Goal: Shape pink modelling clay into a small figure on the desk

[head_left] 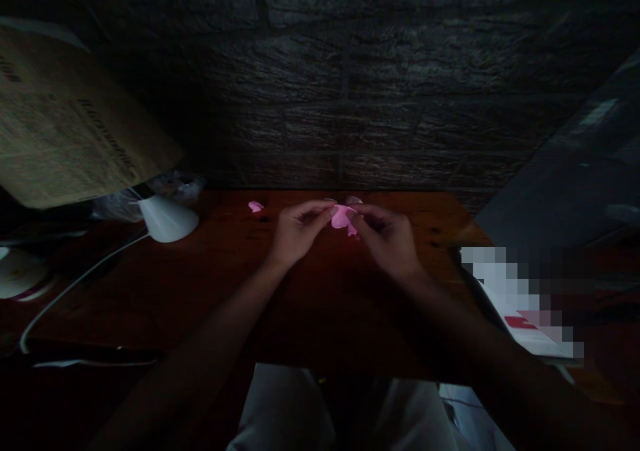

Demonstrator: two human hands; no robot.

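Both hands meet just right of the middle of the frame, above the table [345,318]. The left hand [296,231] grips the left edge of a pink piece [342,216] between thumb and fingers; the right hand [394,238] pinches its right side in the same way. The piece sits between the two sets of fingertips, with a small ragged bit showing below it, near the right thumb. Whether it is paper or something softer I cannot tell.

A pink scrap [255,206] lies on the table left of the hands, well apart from them. Just beyond the right fingers a pale bit [355,200] shows, partly hidden.

At the left of the frame a white lamp base [169,218] stands under a printed shade [75,118], its cord [83,287] curving toward the lower left. A dark block wall [325,71] fills the top.
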